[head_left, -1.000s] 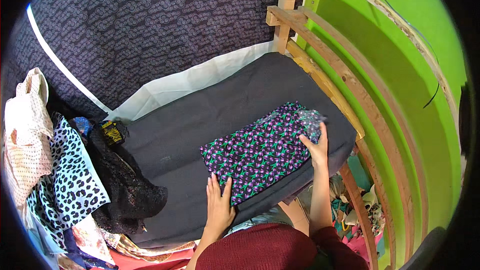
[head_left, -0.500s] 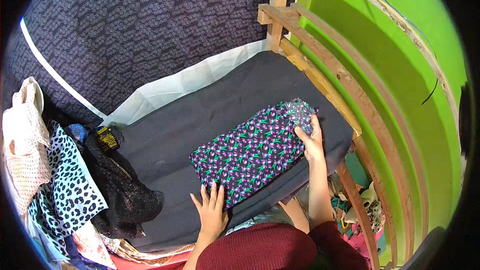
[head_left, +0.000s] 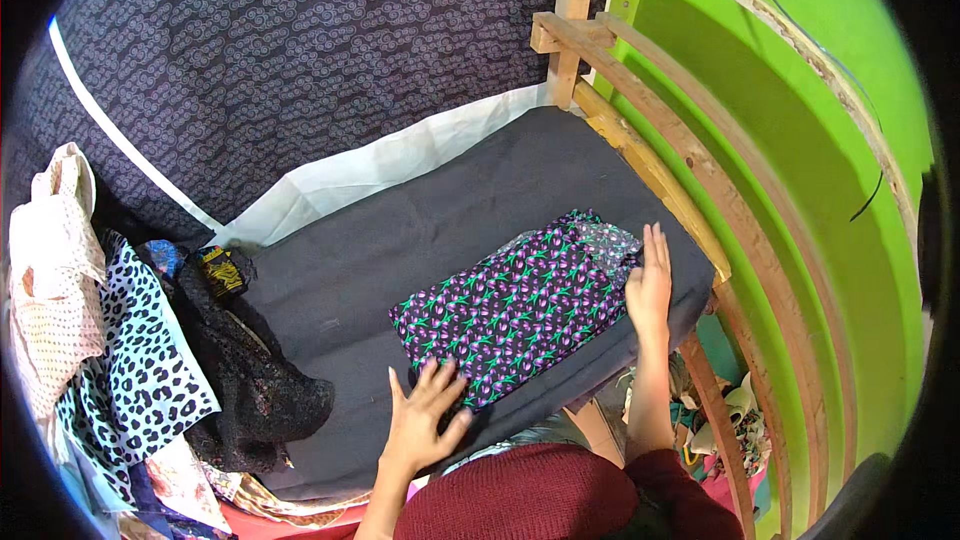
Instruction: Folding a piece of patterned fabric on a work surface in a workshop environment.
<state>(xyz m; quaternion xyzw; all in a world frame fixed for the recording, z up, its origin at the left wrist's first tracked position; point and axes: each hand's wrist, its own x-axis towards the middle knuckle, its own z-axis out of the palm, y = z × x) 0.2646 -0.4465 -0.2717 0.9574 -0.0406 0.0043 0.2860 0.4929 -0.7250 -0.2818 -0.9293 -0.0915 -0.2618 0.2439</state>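
A folded black garment or cloth [head_left: 520,310] printed with purple tulips and green leaves lies slantwise on the dark grey padded surface [head_left: 330,285]. At its far right corner a paler, greyish side of the fabric [head_left: 610,245] is turned up. My left hand [head_left: 425,418] is open with fingers spread, its fingertips at the near left corner of the cloth. Stretched out straight, the fingers of my right hand [head_left: 650,285] rest along the cloth's right end, and nothing is gripped.
Black lacy clothing [head_left: 250,400], a blue leopard-print cloth [head_left: 150,360] and a cream dotted garment [head_left: 60,280] are heaped at left. Wooden slats [head_left: 690,145] stand along the right by a green wall [head_left: 860,50]. A dark patterned fabric [head_left: 330,50] hangs at the back.
My right hand has let go of the cloth's right corner and straightened at its end. My left fingers have spread wider at the near left corner. The view has shifted slightly.
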